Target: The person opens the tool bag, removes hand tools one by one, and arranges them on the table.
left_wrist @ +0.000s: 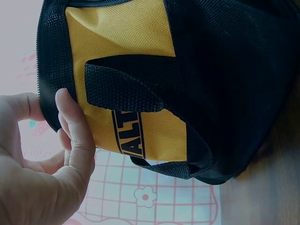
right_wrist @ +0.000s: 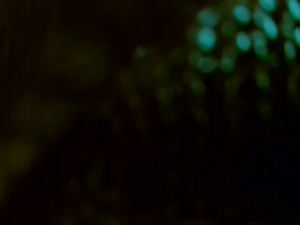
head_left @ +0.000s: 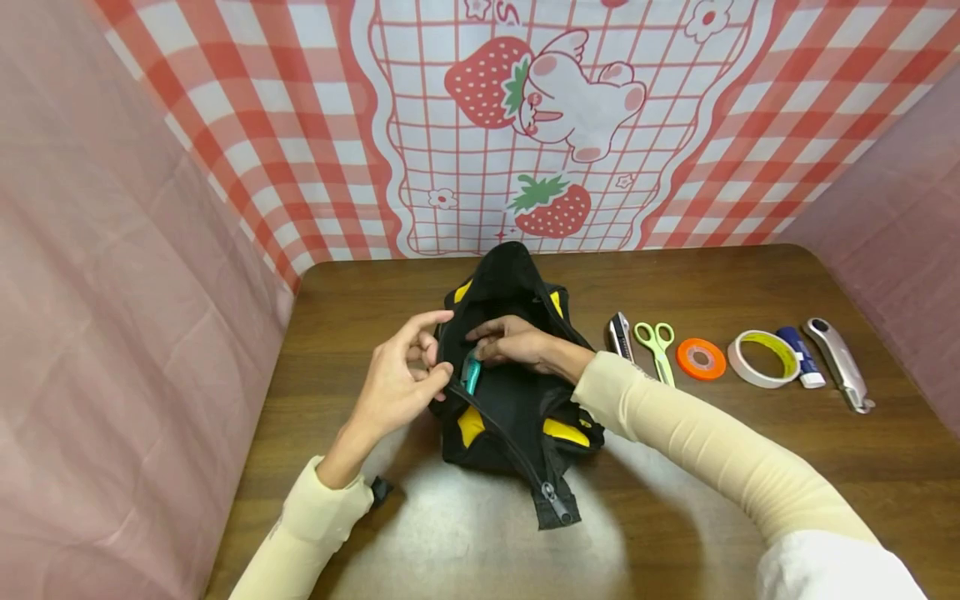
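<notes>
A black and yellow tool bag (head_left: 512, 271) stands unzipped on the table, its mouth spread wide. My left hand (head_left: 397, 379) pinches the zippered rim on the bag's left side between thumb and fingers. The left wrist view shows that grip beside the yellow panel (left_wrist: 126, 33) and a black strap handle (left_wrist: 124, 84). Inside the bag, my right hand (head_left: 517, 343) has its curled fingers on a slim teal object (head_left: 472, 373), partly covered by the hand. The right wrist view is almost black, with blurred teal spots.
Right of the bag, a box cutter (head_left: 620, 336), green scissors (head_left: 658, 350), an orange tape roll (head_left: 701, 358), a white tape roll (head_left: 742, 367), a blue glue stick (head_left: 801, 357) and a grey-handled tool (head_left: 838, 362) lie in a row on the wooden table (head_left: 360, 292). A patterned cloth hangs behind.
</notes>
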### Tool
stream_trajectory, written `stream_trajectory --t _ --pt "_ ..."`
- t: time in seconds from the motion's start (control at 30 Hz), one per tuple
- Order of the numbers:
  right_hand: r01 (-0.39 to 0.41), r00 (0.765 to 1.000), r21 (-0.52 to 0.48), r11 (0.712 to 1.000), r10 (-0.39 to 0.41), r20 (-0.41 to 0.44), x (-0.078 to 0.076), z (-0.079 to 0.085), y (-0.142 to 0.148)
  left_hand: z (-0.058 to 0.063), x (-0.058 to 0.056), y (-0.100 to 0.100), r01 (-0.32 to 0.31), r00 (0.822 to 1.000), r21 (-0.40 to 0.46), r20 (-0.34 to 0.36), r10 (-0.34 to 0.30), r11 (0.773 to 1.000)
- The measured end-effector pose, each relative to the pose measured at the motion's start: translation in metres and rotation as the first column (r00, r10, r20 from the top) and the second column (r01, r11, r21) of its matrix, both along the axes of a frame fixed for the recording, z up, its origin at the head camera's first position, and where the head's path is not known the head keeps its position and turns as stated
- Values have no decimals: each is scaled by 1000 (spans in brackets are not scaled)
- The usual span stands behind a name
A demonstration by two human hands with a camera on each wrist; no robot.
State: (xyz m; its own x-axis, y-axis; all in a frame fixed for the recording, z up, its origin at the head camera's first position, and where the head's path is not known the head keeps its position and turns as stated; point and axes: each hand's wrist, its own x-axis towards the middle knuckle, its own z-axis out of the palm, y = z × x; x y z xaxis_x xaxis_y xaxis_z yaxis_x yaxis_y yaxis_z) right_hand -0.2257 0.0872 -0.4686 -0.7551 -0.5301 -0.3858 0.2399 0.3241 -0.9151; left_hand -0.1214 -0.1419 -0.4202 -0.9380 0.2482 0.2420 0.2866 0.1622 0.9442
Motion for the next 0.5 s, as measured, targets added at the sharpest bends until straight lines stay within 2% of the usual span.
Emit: stream_trajectory --t 0.23,0.5 --pt "44 999 -24 999 -45 -19 1 1 2 -1 -1 0 2 1000 -10 3 -2 1000" --pt "-6 1000 -31 1000 5 -22 3 9 7 -2 -1 0 4 1000 -12 0 -4 1000"
